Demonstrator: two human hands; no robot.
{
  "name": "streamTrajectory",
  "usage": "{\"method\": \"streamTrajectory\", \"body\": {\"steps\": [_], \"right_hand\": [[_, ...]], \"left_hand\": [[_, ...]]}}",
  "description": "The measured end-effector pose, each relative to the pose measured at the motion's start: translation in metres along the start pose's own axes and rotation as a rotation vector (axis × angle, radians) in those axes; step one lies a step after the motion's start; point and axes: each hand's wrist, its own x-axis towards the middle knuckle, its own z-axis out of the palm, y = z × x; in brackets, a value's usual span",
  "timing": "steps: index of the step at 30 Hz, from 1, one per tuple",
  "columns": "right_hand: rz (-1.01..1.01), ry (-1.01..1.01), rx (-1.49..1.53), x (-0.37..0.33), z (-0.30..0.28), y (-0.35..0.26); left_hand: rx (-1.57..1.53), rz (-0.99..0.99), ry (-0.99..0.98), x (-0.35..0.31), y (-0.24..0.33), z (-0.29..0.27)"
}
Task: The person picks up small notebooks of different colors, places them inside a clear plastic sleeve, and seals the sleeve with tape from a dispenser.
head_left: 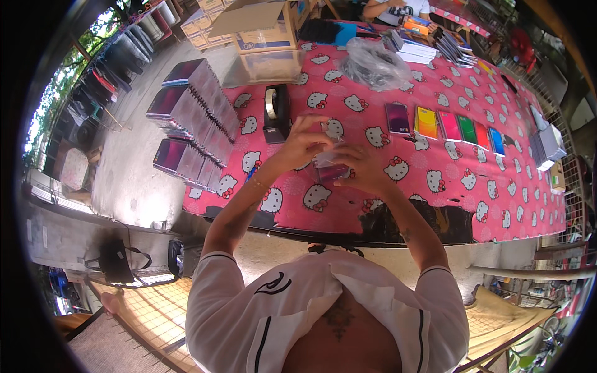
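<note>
At the near middle of the table, a small purple notebook [334, 173] lies under my hands, with something clear like plastic film over its far part. My right hand [364, 169] has its fingers closed about the notebook's right side. My left hand [303, 146] is at its far left, fingers bent and thumb close to them; whatever they pinch is too small to make out. A black tape dispenser [275, 118] with a roll of tape stands just beyond my left hand.
Tall stacks of spiral notebooks [189, 127] line the left edge. A row of coloured notebooks [426, 122] lies to the right on the pink patterned cloth [429, 163]. Crumpled clear plastic [375, 64], a cardboard box [264, 31] and a co-worker [398, 11] are at the far side.
</note>
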Motion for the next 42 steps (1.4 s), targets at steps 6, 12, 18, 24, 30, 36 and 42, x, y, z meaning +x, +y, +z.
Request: {"method": "streamTrajectory", "body": {"steps": [6, 12, 18, 24, 30, 36, 42], "right_hand": [[0.055, 0.087, 0.251, -0.001, 0.011, -0.004], [0.249, 0.241, 0.410, 0.016, 0.018, -0.020], [0.408, 0.280, 0.721, 0.034, 0.019, 0.022], [0.215, -0.032, 0.375, 0.017, -0.008, 0.002], [0.094, -0.007, 0.123, 0.019, 0.001, -0.005], [0.267, -0.041, 0.007, 0.045, 0.002, 0.000], [0.566, -0.017, 0.811, 0.033, 0.014, 0.039]], "left_hand": [[0.035, -0.098, 0.095, 0.005, -0.003, 0.045], [-0.725, -0.516, 0.230, -0.021, -0.031, 0.054], [-1.058, -0.657, -0.143, -0.027, -0.037, 0.048], [-0.284, -0.272, 0.024, -0.036, 0.015, 0.026], [0.197, -0.035, -0.026, -0.045, 0.019, 0.032], [0.150, -0.487, -0.098, -0.013, 0.016, 0.030], [-0.384, -0.767, -0.044, -0.011, -0.038, 0.039]]}}
